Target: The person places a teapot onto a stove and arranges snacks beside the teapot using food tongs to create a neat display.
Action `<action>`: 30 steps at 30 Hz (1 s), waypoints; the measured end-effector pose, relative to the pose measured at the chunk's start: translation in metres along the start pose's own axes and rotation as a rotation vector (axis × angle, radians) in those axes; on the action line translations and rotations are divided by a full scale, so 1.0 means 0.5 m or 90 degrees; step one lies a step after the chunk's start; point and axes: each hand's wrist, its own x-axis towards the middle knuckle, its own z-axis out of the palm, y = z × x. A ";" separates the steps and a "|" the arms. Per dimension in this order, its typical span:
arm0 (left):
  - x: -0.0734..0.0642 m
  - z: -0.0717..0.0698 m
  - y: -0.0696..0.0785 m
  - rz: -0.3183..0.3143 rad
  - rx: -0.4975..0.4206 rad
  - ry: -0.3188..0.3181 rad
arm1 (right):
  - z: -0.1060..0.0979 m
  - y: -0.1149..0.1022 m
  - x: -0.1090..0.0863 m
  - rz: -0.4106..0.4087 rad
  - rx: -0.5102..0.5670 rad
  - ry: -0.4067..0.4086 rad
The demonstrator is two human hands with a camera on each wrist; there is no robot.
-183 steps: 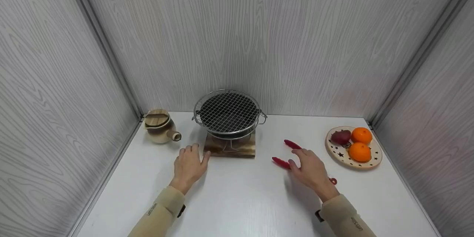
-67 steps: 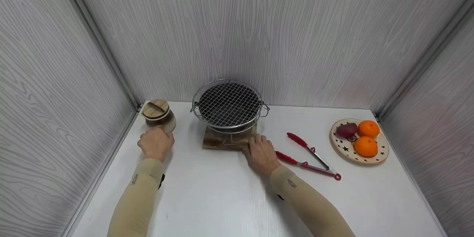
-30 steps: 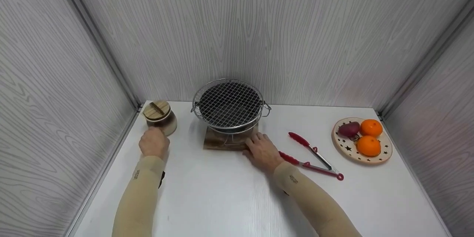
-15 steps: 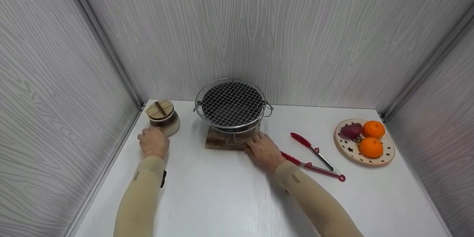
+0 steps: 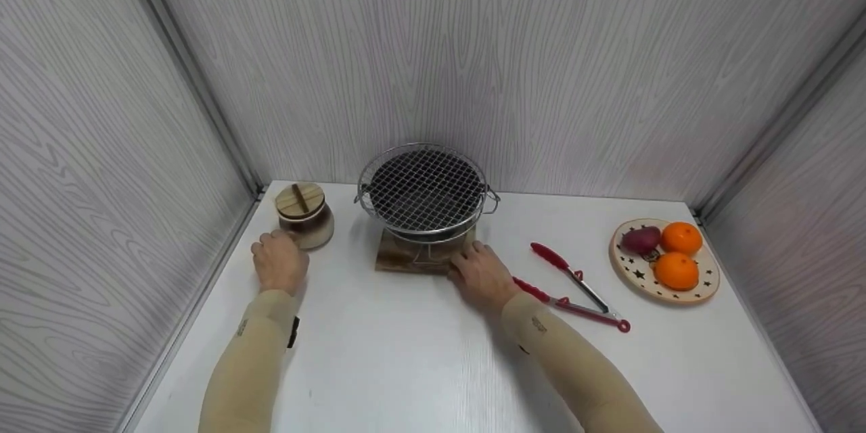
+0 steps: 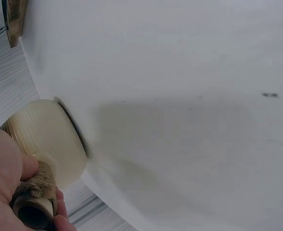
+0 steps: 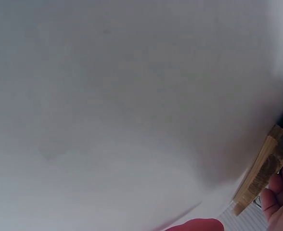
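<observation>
At the left of the head view, a small lidded clay pot [image 5: 315, 229] stands near the back edge of the table, a dark bar across its wooden lid [image 5: 300, 199]. My left hand [image 5: 279, 262] grips the pot's side handle, hidden from above; the left wrist view shows the twine-wrapped handle [image 6: 41, 185] between thumb and fingers. At back centre a round tabletop grill [image 5: 426, 193] with a wire mesh stands on a wooden board [image 5: 399, 257]. My right hand [image 5: 482, 276] holds the board's front right corner, its fingertips curled at the edge in the right wrist view.
Red-tipped tongs [image 5: 586, 289] lie spread right of my right hand, one tip partly behind it. Farther right, a star-patterned plate [image 5: 636, 281] bears two oranges [image 5: 676, 270] and a purple tuber-like item [image 5: 641, 240]. Pale wood-grain walls [image 5: 433, 47] enclose the white table [image 5: 392, 352].
My left hand left the tabletop for the pot's handle, and the pot has turned, its lid bar swinging clockwise, with a slight shift right. My right hand went from above the tongs to the board.
</observation>
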 end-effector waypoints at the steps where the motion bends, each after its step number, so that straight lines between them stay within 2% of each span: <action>1: 0.001 -0.003 0.001 0.004 -0.003 0.003 | -0.001 -0.001 0.001 0.001 0.002 -0.002; 10: 0.006 -0.053 0.018 0.054 -0.001 0.035 | -0.004 0.001 0.003 0.008 0.005 -0.011; 21: -0.008 -0.103 0.047 0.102 0.014 0.066 | -0.003 0.005 0.003 0.004 0.007 -0.014; 30: -0.013 -0.149 0.079 0.105 -0.020 0.070 | -0.006 0.002 0.002 0.000 0.013 -0.013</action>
